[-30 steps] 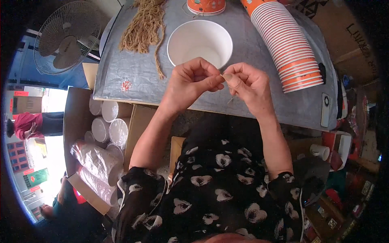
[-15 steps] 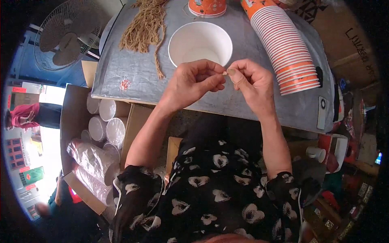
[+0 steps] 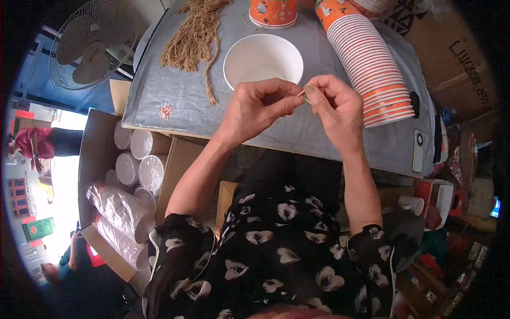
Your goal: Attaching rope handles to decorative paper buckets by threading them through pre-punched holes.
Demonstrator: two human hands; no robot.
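Note:
My left hand (image 3: 265, 106) and my right hand (image 3: 334, 106) meet above the table in front of a white paper bucket (image 3: 239, 66). Thumbs and forefingers are pinched together on a thin cord (image 3: 305, 97), of which only a short bit shows between the fingertips. The bucket stands with its wide white mouth facing me, just beyond my knuckles. To its left lies a bundle of tan cords (image 3: 194, 40), one strand trailing toward me. A small scatter of red-and-white bits (image 3: 166, 111) sits near the table's left front edge.
A long stack of orange paper buckets (image 3: 372, 69) lies at the right, beside another orange bucket (image 3: 272, 13) at the back. A carton (image 3: 109, 252) of wrapped tubs stands left of the grey table (image 3: 175, 98). A fan (image 3: 93, 53) and two people are farther left.
My fingertips have shifted slightly to the right, and a bit of cord shows more clearly between them. The view has tilted a little. The buckets and cord bundle stay put.

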